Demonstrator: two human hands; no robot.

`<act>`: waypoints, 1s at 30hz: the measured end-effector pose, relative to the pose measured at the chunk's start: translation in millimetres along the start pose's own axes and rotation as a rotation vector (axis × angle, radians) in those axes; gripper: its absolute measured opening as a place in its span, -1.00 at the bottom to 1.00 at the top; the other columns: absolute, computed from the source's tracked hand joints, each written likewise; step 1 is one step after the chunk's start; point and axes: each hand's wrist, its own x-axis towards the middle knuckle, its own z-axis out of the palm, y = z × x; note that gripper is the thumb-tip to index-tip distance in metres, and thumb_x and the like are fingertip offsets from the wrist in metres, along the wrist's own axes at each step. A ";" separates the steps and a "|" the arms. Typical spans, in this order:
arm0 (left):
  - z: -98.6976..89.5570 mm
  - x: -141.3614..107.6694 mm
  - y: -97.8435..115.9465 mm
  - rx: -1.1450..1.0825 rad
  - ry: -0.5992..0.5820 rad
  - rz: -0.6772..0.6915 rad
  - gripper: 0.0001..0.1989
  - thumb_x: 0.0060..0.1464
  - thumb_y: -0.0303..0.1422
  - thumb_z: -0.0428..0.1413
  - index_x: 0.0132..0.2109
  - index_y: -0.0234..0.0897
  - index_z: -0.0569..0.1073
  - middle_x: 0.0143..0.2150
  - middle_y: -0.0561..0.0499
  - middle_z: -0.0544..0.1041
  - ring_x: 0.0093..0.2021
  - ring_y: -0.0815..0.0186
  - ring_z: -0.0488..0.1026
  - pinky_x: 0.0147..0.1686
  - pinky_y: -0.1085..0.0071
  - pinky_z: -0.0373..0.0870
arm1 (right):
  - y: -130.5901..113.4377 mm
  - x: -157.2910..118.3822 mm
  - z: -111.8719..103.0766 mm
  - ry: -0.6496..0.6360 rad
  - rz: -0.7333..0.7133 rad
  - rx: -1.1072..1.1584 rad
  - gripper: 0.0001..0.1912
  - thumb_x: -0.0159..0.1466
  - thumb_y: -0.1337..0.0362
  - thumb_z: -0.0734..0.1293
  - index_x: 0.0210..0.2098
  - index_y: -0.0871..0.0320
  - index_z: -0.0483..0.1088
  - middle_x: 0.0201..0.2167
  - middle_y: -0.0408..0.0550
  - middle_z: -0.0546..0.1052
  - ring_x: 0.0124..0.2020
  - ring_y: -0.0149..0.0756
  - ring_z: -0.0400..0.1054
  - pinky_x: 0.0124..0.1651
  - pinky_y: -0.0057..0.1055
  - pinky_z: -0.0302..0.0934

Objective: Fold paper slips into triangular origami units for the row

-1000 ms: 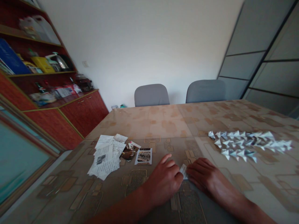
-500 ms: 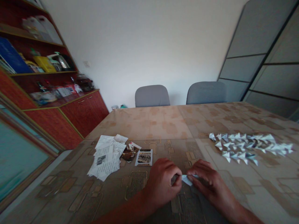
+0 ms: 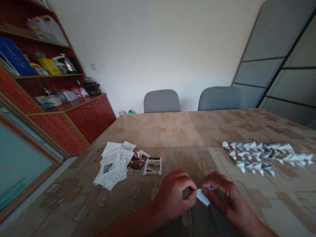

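Between my hands is a small folded piece of paper [image 3: 203,197], white with faint print. My left hand [image 3: 176,191] pinches its left corner between thumb and forefinger. On the other side, my right hand [image 3: 223,194] grips the paper with thumb and fingers, hiding part of it. To the left lies a loose pile of printed paper pieces [image 3: 112,168], with a brown picture piece [image 3: 137,161] and a small photo piece [image 3: 153,166] beside it. Several folded paper shapes [image 3: 256,156] with pointed tips stand in rows on the right.
A patterned cloth covers the table [image 3: 172,130]. Two grey chairs, one at the left [image 3: 162,101] and one at the right [image 3: 219,98], stand behind its far edge. A red cabinet [image 3: 91,115] with filled shelves is at the left, and grey panelled doors [image 3: 268,56] at the right.
Both hands have shifted slightly right and down with the paper. More of the folded paper now shows between them, its lower end tilted down to the right.
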 end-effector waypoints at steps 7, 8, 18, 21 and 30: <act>-1.5 -0.3 -6.7 0.023 -0.050 -0.086 -0.84 -0.25 -0.63 0.06 -0.53 -0.30 0.45 -0.57 0.11 0.40 -0.48 0.39 0.32 -0.46 0.50 0.11 | -2.6 2.9 -1.7 -0.015 -0.046 -0.031 -0.71 0.35 0.25 0.20 -0.50 0.11 0.37 -0.51 -0.11 0.45 -0.36 -0.22 0.34 -0.25 -0.29 0.20; -2.3 0.2 -7.0 0.004 -0.058 -0.119 -0.84 -0.26 -0.63 0.06 -0.54 -0.31 0.45 -0.57 0.11 0.40 -0.49 0.40 0.32 -0.46 0.50 0.11 | -2.2 3.2 -2.4 -0.011 -0.046 -0.033 -0.71 0.35 0.25 0.20 -0.49 0.11 0.37 -0.50 -0.10 0.46 -0.35 -0.22 0.35 -0.25 -0.29 0.20; -11.7 6.0 -11.2 -0.250 -0.045 -0.466 -0.89 -0.22 -0.54 0.04 -0.55 -0.35 0.45 -0.57 0.09 0.41 -0.52 0.39 0.30 -0.49 0.52 0.13 | 31.6 3.1 -16.7 0.129 0.073 -0.142 -0.80 0.19 0.35 0.20 -0.54 0.11 0.34 -0.53 -0.10 0.46 -0.46 -0.25 0.38 -0.38 -0.36 0.26; -16.8 8.2 -14.2 -0.286 -0.042 -0.531 -0.90 -0.20 -0.50 0.03 -0.55 -0.34 0.44 -0.57 0.09 0.38 -0.50 0.37 0.30 -0.47 0.51 0.15 | 39.0 2.1 -24.5 0.231 0.145 -0.192 -0.78 0.20 0.32 0.18 -0.54 0.11 0.35 -0.55 -0.11 0.46 -0.48 -0.23 0.40 -0.39 -0.34 0.28; -15.9 6.6 -18.0 -0.374 -0.164 -0.592 -0.86 -0.12 -0.40 0.01 -0.49 -0.35 0.44 -0.58 0.12 0.33 -0.54 0.41 0.23 -0.52 0.52 0.07 | 22.8 -2.3 -12.2 0.063 -0.243 -0.141 -0.48 0.18 0.51 0.23 0.11 0.02 0.27 0.04 0.02 0.43 0.11 -0.18 0.29 0.08 -0.24 0.30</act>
